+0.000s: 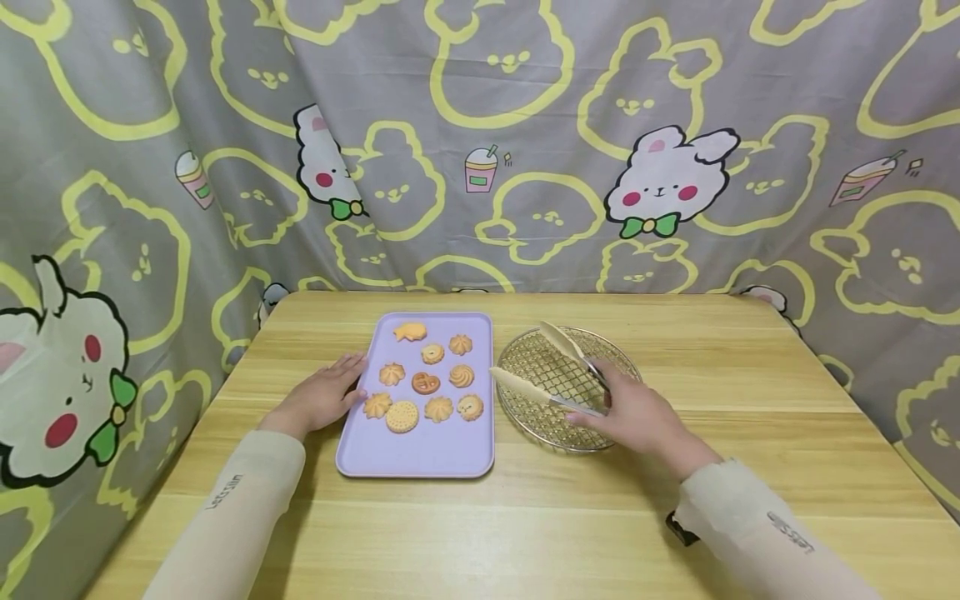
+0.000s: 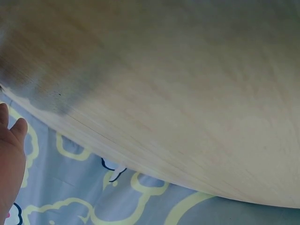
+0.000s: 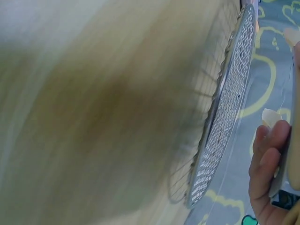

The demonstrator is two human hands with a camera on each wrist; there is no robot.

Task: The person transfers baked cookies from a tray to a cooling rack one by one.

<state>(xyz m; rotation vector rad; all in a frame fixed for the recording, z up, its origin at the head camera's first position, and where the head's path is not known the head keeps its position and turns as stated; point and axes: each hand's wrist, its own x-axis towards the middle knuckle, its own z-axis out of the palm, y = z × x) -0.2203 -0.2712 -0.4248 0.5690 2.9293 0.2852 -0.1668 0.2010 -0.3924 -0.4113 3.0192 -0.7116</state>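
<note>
A pair of tongs (image 1: pixel 551 379) is held in the right hand (image 1: pixel 637 414) above the round wire rack (image 1: pixel 525 367), the grip curled round the handles while the two tips stand apart and empty. The lilac tray (image 1: pixel 420 454) of cookies (image 1: pixel 426 382) is steadied at its left edge by the flat, relaxed fingers of the left hand (image 1: pixel 322 398) resting on the table (image 1: pixel 675 517). The step in hand appears to be the reach towards a cookie; the tips would need to be brought over the tray and closed gently on one.
</note>
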